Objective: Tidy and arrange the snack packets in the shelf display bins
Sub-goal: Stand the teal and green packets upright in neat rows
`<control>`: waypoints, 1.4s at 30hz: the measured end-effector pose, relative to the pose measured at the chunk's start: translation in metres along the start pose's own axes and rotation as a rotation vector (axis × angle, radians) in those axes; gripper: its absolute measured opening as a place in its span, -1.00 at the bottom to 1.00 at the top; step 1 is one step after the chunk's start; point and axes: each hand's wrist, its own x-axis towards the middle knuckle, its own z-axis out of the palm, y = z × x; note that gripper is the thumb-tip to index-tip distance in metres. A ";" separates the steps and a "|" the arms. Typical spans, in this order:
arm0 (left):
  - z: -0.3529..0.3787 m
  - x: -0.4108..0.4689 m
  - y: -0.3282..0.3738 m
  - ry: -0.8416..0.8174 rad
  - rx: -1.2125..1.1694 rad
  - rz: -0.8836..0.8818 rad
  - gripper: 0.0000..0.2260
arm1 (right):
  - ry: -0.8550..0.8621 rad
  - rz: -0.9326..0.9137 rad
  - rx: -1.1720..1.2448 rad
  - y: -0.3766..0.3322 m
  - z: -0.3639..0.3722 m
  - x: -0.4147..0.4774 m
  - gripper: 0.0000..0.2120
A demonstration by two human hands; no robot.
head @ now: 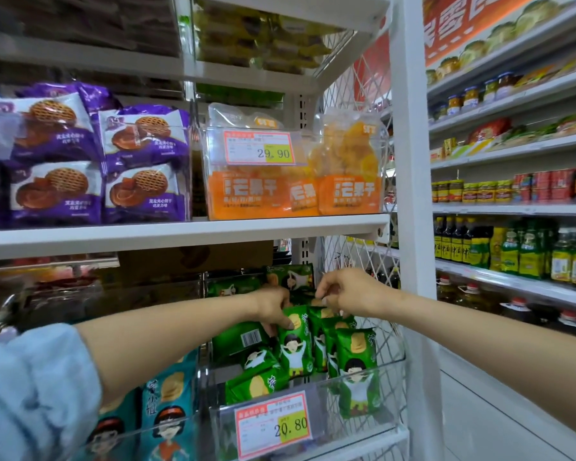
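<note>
both my hands are in the lower middle of the frame, reaching into the clear bin (316, 384) that holds the green snack packets (358, 361). my left hand (273, 307) grips the top of one upright packet, thumb on its front. my right hand (346, 294) is curled just beside it, fingertips pinching at the tops of the next packets in the row. i judge the job in this bin about half done: toward the right side several packets stand upright, faces forward, in a fair row, while at the left a few loose packets (256, 380) lie flat or tilted, one showing its barcode. those are left to stand up and line in. the price tag (273, 424) reading 20.80 hangs on the bin's front. the white shelf (180, 234) above carries orange packets (246, 194) in their own clear bin and purple packets (57, 191) at the left, both looking orderly enough. teal packets (167, 394) sit at the lower left, half hidden by my arm. a wire mesh panel (391, 334) closes the unit's side, and at the right of the frame another aisle holds bottles and jars (512, 254).
</note>
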 end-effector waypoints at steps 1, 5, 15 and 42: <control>0.000 0.000 0.002 0.014 0.011 -0.004 -0.61 | -0.003 -0.023 -0.022 0.000 0.001 -0.001 -0.93; 0.000 -0.002 0.007 0.006 -0.006 -0.028 -0.59 | 0.002 -0.095 -0.095 0.001 0.003 -0.009 -0.89; -0.016 -0.018 -0.011 -0.033 -0.069 -0.037 -0.73 | 0.029 -0.180 -0.211 0.013 -0.007 -0.021 -0.89; -0.017 -0.030 -0.023 -0.176 0.575 0.026 -0.40 | 0.099 -0.213 -0.193 0.020 0.012 -0.026 -0.91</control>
